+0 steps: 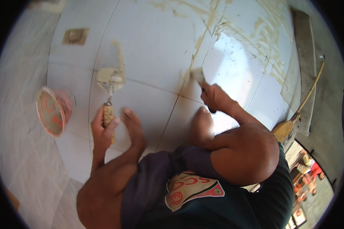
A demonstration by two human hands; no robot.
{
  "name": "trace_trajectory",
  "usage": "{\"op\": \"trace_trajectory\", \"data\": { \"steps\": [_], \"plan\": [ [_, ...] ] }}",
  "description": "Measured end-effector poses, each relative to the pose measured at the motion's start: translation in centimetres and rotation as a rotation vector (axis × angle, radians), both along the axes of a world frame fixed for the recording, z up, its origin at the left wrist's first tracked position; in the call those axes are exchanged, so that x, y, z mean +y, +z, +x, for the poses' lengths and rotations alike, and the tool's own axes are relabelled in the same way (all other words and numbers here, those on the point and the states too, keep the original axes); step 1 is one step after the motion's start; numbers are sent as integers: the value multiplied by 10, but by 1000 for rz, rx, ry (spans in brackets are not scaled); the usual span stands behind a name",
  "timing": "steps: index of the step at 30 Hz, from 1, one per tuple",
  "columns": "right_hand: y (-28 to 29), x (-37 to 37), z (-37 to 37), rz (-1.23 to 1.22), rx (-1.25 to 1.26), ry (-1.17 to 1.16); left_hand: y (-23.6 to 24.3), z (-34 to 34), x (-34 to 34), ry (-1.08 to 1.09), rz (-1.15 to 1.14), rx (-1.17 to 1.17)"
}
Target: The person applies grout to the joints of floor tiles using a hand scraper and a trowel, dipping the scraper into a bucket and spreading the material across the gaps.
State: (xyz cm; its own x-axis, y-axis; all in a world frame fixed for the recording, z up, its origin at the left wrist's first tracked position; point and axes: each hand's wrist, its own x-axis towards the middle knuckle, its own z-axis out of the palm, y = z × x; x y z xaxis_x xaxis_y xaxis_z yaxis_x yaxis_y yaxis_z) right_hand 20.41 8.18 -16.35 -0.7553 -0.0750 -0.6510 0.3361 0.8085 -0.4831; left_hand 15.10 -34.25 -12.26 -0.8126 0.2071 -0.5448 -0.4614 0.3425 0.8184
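My left hand [102, 128] is closed around the wooden handle of a trowel [111, 80]. Its blade, loaded with beige paste, is over the white tiles [149, 45], with a smear of paste just beyond its tip. My right hand [216, 97] grips a small scraper [197, 74], partly blurred. The scraper's flat end is at a paste-filled joint between tiles. Beige paste [208, 26] lies in streaks along the far joints and across the tiles at the far right. My bare feet are between the two hands.
A pinkish bucket [67, 108] with paste-stained insides is left of my left hand. Farther off lies a small brown rectangular piece [75, 36]. A straw broom [284, 129] leans by a grey ledge [305, 57] on the right. Several people [307, 177] appear at lower right.
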Motion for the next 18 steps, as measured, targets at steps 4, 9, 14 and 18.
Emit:
{"op": "trace_trajectory", "data": {
  "steps": [4, 9, 14, 18],
  "plan": [
    [31, 41, 15, -161, 315, -208, -19, -61, 52, -341, -5, 91],
    [75, 93, -15, -33, 118, -841, -45, -165, 108, -260, -7, 22],
    [77, 102, 6, -1, 149, -962, -72, -293, 113, -16, -38, 96],
    [74, 101, 18, -95, 169, -998, -83, -325, 111, -43, -37, 9]
  ]
}}
